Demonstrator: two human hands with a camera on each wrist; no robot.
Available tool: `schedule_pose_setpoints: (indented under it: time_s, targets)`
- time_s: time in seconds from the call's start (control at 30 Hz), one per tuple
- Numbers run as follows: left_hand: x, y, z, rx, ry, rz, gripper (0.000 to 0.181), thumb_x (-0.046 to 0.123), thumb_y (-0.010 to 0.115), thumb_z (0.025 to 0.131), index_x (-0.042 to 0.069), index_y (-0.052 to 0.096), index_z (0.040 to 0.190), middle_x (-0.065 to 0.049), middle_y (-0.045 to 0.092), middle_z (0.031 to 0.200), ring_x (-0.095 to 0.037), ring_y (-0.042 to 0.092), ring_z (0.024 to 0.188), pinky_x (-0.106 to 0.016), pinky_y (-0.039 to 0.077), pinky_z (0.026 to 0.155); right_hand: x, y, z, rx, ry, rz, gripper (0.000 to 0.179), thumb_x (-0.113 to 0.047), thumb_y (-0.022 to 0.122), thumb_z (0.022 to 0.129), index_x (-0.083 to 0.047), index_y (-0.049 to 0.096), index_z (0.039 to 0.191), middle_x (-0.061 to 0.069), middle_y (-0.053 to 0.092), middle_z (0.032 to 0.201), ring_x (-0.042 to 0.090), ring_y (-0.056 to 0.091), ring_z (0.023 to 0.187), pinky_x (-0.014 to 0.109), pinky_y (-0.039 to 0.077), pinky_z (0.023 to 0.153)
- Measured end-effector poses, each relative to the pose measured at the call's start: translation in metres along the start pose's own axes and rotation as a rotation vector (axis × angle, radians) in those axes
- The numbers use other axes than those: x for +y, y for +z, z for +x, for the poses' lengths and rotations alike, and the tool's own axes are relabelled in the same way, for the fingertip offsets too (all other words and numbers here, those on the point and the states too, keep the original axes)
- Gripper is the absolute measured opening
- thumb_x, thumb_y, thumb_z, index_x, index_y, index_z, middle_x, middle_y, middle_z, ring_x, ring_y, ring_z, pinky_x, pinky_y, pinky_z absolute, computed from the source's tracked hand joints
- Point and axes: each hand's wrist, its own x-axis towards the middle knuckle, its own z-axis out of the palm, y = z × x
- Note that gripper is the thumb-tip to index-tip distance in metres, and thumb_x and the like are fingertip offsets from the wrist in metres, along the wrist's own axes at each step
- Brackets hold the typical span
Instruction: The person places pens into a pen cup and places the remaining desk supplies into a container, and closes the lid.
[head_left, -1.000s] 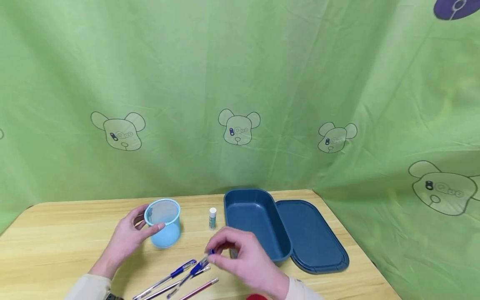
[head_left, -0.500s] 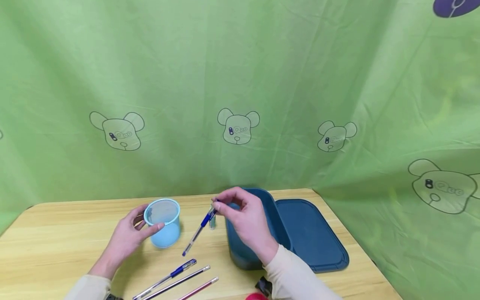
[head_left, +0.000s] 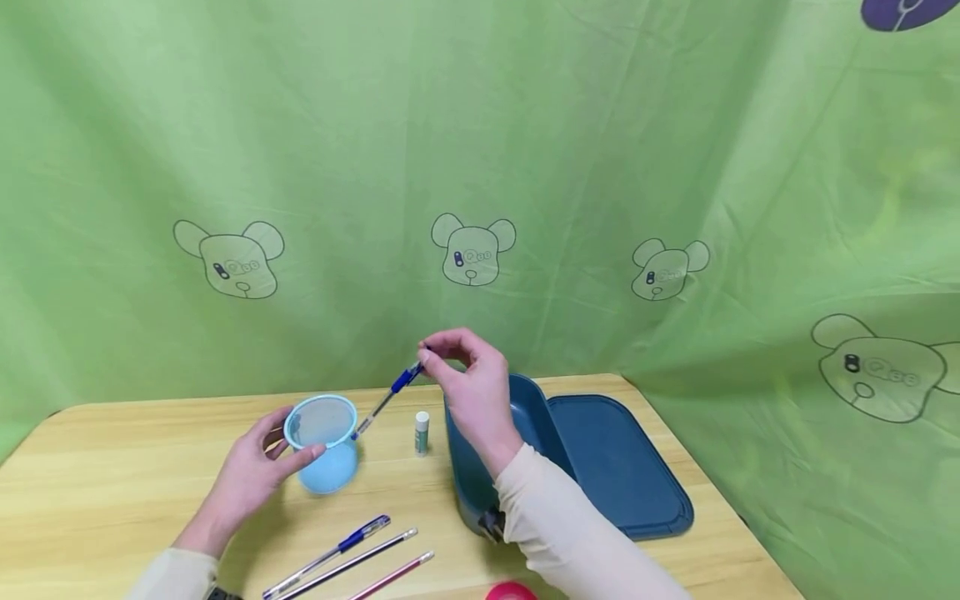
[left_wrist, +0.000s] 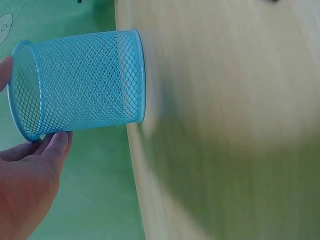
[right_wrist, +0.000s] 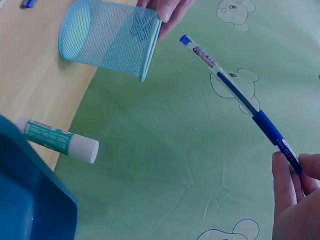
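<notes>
My left hand (head_left: pixel 251 468) steadies a light blue mesh pen holder (head_left: pixel 330 468), its thumb and fingers around the rim. The holder stands upright on the table, and in the left wrist view nothing shows through its mesh (left_wrist: pixel 82 80). My right hand (head_left: pixel 474 382) pinches a clear ballpoint pen with a blue grip (head_left: pixel 401 382) by one end, in the air. That pen slants down to the left, its lower end beside the holder's right rim in the head view. In the right wrist view a gap separates the pen (right_wrist: pixel 235 95) from the holder (right_wrist: pixel 107 37).
Another blue ballpoint pen (head_left: pixel 330 553), a dark pencil (head_left: pixel 352 561) and a red pencil (head_left: pixel 393 575) lie at the front. A glue stick (head_left: pixel 422 435) stands right of the holder. Under my right forearm sits a dark blue box (head_left: pixel 467 492), its lid (head_left: pixel 615 467) beside it. Something red (head_left: pixel 512 592) shows below.
My right hand has lifted the ballpoint pen from beside the others on the table and carried it up toward the pen holder. The left hand has stayed on the holder.
</notes>
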Motion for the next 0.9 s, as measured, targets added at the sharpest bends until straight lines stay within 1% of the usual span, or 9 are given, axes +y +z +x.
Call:
schedule_pose_setpoints:
  time_s: [0.1,0.23,0.37,0.43,0.53,0.63,0.8,0.9]
  targets:
    - [-0.001,0.0,0.0,-0.001,0.006,0.008,0.09,0.033,0.074,0.072,-0.007,0.024,0.136,-0.028,0.036,0.13,-0.038,0.035,0.121,-0.036,0.034,0.097,0.015,0.005,0.011,0.025,-0.014,0.008,0.014,-0.006,0.068,0.079,-0.005,0.064,0.092,0.005,0.063,0.089,0.019,0.059,0.082,0.028,0.054,0.07]
    - [0.0,0.002,0.0,-0.007,0.014,0.003,0.09,0.033,0.074,0.072,-0.007,0.024,0.135,-0.028,0.035,0.13,-0.039,0.034,0.121,-0.039,0.033,0.099,0.033,0.013,0.022,0.053,-0.036,-0.029,0.013,-0.009,0.069,0.078,-0.011,0.064,0.09,0.001,0.063,0.087,0.015,0.059,0.081,0.027,0.054,0.07]
    - [0.0,0.002,0.0,-0.004,0.013,-0.006,0.089,0.031,0.074,0.073,-0.007,0.024,0.135,-0.027,0.036,0.13,-0.038,0.034,0.121,-0.04,0.032,0.1,0.045,0.024,0.026,0.047,-0.033,-0.07,0.012,-0.01,0.069,0.078,-0.014,0.064,0.088,-0.003,0.062,0.085,0.013,0.059,0.081,0.026,0.053,0.07]
    - [0.0,0.001,-0.001,-0.005,0.01,-0.005,0.089,0.032,0.074,0.073,-0.007,0.024,0.136,-0.027,0.035,0.131,-0.038,0.034,0.121,-0.039,0.032,0.1,0.05,0.03,0.027,0.044,-0.026,-0.11,0.012,-0.011,0.069,0.078,-0.016,0.064,0.087,-0.006,0.062,0.084,0.011,0.058,0.082,0.026,0.052,0.071]
    - [0.001,0.0,-0.001,-0.005,0.008,0.009,0.09,0.033,0.073,0.073,-0.006,0.023,0.136,-0.028,0.035,0.131,-0.04,0.033,0.121,-0.041,0.033,0.099,0.055,0.039,0.026,0.029,-0.012,-0.16,0.011,-0.013,0.069,0.078,-0.018,0.063,0.087,-0.009,0.061,0.083,0.009,0.056,0.082,0.026,0.051,0.071]
    - [0.003,-0.001,-0.001,-0.004,0.01,0.021,0.09,0.034,0.073,0.073,-0.006,0.023,0.136,-0.029,0.035,0.13,-0.041,0.033,0.12,-0.043,0.033,0.099,0.06,0.049,0.025,-0.004,0.0,-0.195,0.011,-0.015,0.069,0.078,-0.018,0.063,0.086,-0.01,0.061,0.082,0.007,0.056,0.081,0.025,0.05,0.071]
    - [0.002,0.0,-0.001,-0.007,0.009,0.016,0.089,0.034,0.073,0.073,-0.006,0.024,0.136,-0.028,0.036,0.13,-0.04,0.034,0.12,-0.044,0.032,0.099,0.07,0.06,0.022,-0.048,0.056,-0.209,0.009,-0.013,0.069,0.078,-0.017,0.063,0.083,-0.011,0.061,0.078,0.006,0.056,0.077,0.023,0.05,0.067]
    - [0.002,0.001,0.0,-0.007,0.002,0.005,0.09,0.033,0.074,0.072,-0.006,0.024,0.136,-0.028,0.036,0.13,-0.04,0.034,0.12,-0.045,0.031,0.1,0.076,0.065,0.02,-0.068,0.105,-0.17,0.009,-0.01,0.07,0.077,-0.015,0.064,0.082,-0.008,0.061,0.077,0.009,0.058,0.075,0.022,0.051,0.065]
